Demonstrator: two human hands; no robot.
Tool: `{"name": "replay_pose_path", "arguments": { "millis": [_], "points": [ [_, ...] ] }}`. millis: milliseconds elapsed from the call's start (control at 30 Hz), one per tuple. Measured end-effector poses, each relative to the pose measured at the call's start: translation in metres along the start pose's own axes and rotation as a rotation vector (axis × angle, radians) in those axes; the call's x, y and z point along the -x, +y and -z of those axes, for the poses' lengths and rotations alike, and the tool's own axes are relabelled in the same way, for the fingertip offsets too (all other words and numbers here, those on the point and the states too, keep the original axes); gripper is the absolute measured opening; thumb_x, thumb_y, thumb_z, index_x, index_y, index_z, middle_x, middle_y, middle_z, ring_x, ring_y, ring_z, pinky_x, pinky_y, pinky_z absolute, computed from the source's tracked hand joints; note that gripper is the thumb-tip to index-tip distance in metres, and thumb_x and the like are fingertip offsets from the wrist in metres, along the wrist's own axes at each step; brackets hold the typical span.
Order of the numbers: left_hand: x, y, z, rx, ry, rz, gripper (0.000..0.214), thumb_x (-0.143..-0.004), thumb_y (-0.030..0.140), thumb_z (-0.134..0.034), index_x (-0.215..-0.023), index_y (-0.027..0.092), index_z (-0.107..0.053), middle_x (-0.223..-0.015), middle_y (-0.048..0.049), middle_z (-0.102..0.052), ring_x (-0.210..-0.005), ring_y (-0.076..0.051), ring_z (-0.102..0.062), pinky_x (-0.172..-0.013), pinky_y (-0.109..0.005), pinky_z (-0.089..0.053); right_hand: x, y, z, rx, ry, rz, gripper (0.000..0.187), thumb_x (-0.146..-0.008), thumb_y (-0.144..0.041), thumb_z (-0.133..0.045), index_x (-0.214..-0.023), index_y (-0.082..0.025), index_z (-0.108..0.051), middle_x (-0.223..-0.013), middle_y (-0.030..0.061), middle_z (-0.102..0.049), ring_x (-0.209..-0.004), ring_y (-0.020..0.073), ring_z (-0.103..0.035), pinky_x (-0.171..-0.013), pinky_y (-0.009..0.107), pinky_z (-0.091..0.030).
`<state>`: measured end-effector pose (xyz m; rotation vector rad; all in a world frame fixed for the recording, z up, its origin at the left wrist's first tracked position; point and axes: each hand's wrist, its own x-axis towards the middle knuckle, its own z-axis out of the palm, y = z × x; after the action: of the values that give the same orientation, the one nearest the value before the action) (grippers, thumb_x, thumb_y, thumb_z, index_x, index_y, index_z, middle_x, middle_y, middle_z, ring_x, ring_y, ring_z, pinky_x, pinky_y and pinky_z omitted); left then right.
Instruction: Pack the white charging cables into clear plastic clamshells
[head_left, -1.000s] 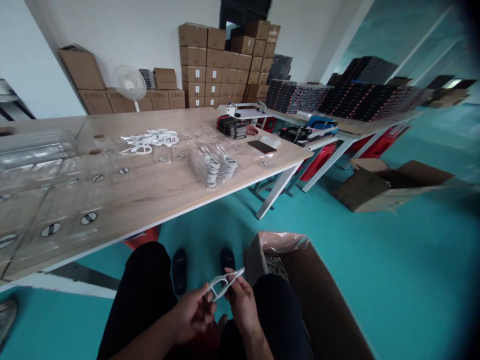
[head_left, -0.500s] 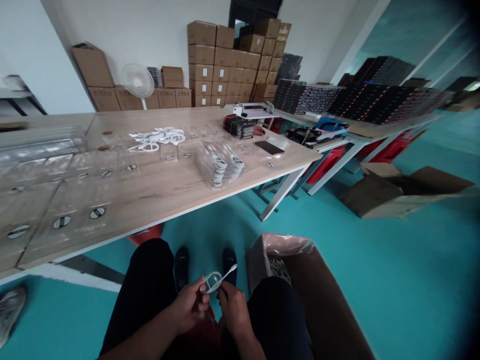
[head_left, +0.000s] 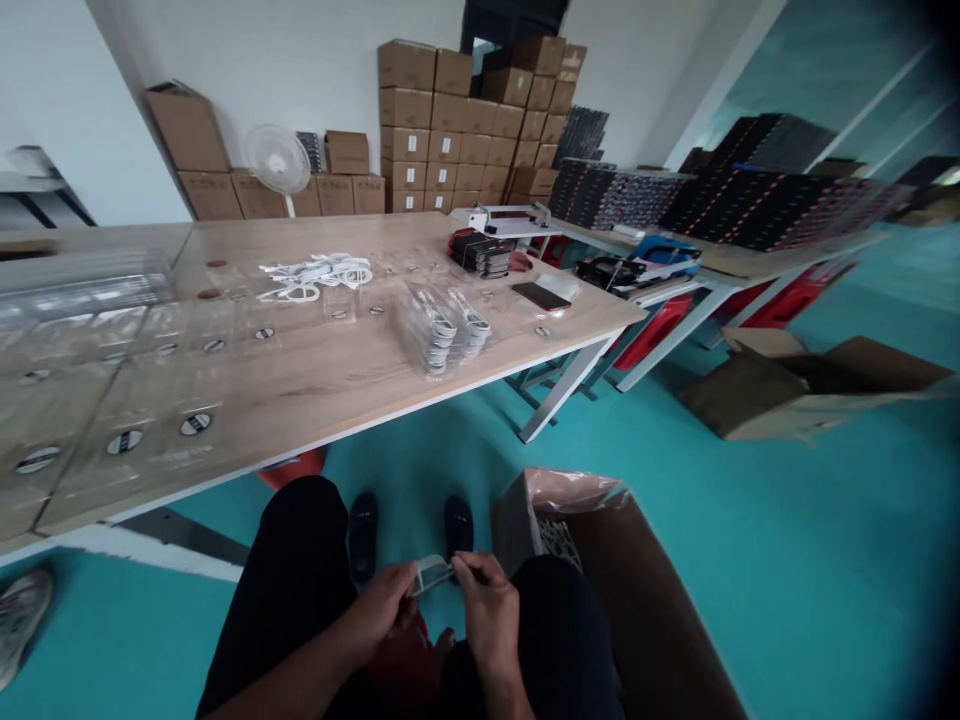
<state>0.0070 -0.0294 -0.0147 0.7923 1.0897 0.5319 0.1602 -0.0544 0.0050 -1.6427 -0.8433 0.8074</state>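
Note:
Above my lap, a small coil of white cable (head_left: 430, 572) is stretched between my two hands. My left hand (head_left: 386, 600) grips the coil's left side, thumb and fingers closed. Thumb and fingertips of my right hand (head_left: 486, 605) pinch the right side of the coil; the cable's plug is hidden there. On the table, packed coiled cables (head_left: 439, 340) stand in clear sleeves in two rows. Behind them lies a loose pile of white cables (head_left: 319, 275). More white cables (head_left: 556, 540) show inside the carton at my right knee.
The wooden table (head_left: 322, 385) spans the front, its edge close to my knees. Clear plastic boxes (head_left: 82, 290) cover its left part. A phone (head_left: 540, 295) lies near the right end. An open lined carton (head_left: 645, 590) stands at my right; another carton (head_left: 810, 385) sits on the floor.
My right hand has moved slightly up and right, now pinching the coil's right side. The plug end that stuck out before no longer shows. The coil looks pulled wider.

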Motion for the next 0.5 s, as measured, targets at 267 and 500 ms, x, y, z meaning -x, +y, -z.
{"name": "replay_pose_path", "arguments": {
  "millis": [267, 500],
  "points": [
    [0.001, -0.001, -0.011, 0.377, -0.145, 0.110, 0.049, -0.072, 0.064, -0.059, -0.062, 0.019, -0.043, -0.055, 0.0016, -0.053, -0.044, -0.009, -0.046, -0.044, -0.021, -0.022, 0.006, -0.006, -0.005, -0.347, 0.002, -0.327, 0.047, -0.064, -0.051, -0.074, -0.100, -0.022, -0.067, -0.098, 0.0032, -0.071, -0.096, 0.0241, -0.063, -0.076, 0.030, -0.051],
    [-0.001, 0.016, -0.012, -0.015, -0.247, -0.096, 0.048, -0.073, 0.070, -0.050, -0.081, 0.025, -0.063, -0.062, -0.0045, -0.059, -0.055, -0.020, -0.056, -0.054, -0.032, -0.041, 0.001, 0.001, -0.016, -0.454, -0.242, -0.430, 0.054, -0.069, -0.061, -0.066, -0.110, -0.027, -0.061, -0.095, 0.0053, -0.070, -0.086, 0.0246, -0.066, -0.067, 0.037, -0.056]
  ]
}}
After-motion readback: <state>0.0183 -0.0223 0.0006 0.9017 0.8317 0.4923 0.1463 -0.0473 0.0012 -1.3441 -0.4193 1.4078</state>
